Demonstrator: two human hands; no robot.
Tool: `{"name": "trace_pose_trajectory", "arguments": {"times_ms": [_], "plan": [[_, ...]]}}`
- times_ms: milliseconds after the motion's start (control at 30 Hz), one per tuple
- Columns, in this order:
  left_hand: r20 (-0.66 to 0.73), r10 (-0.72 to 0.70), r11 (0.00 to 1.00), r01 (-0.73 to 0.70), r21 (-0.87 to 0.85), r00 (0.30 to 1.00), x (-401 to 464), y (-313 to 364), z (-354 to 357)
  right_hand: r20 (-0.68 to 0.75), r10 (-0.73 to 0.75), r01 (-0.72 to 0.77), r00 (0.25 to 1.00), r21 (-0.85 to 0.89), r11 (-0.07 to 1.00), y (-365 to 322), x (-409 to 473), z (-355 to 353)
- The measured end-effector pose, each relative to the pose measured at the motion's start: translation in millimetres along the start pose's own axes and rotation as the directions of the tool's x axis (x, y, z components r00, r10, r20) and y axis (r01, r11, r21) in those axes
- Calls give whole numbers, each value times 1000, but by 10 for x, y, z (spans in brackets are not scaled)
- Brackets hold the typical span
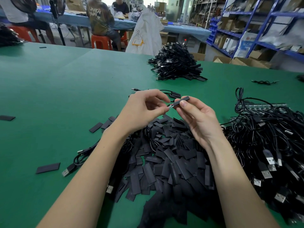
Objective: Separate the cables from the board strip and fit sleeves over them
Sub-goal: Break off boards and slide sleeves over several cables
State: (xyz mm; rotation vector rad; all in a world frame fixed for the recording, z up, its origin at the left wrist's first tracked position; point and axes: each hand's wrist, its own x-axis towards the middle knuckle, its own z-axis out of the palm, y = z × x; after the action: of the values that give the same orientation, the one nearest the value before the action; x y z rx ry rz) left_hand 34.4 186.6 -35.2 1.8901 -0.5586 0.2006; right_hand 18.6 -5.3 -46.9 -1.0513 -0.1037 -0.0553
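Head view: left hand pinches board end, right hand pinches sleeve; misalignment risks snagging.

Sleeve pile lies on the tabletop beneath both hands. Cable heap with board strips lies right of the hands. Sleeved cable stack lies behind them.
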Motion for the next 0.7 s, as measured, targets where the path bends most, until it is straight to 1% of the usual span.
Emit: {"name": "trace_pose_trajectory", "arguments": {"times_ms": [133,333,600,700], "plan": [[15,37,999,-37,23,999,4,4,2,-2,-1,1,1000,15,1000,10,5,5],[16,64,997,-64,33,998,-1,11,-10,21,2,-2,1000,-8,1000,38,-1,22],[-6,34,997,-35,-63,999,-13,28,4,14,10,-10,1000,2,1000,40,-6,46],[8,44,997,-43,-58,999,-10,28,-7,18,17,-17,1000,-7,1000,38,-9,53]]}}
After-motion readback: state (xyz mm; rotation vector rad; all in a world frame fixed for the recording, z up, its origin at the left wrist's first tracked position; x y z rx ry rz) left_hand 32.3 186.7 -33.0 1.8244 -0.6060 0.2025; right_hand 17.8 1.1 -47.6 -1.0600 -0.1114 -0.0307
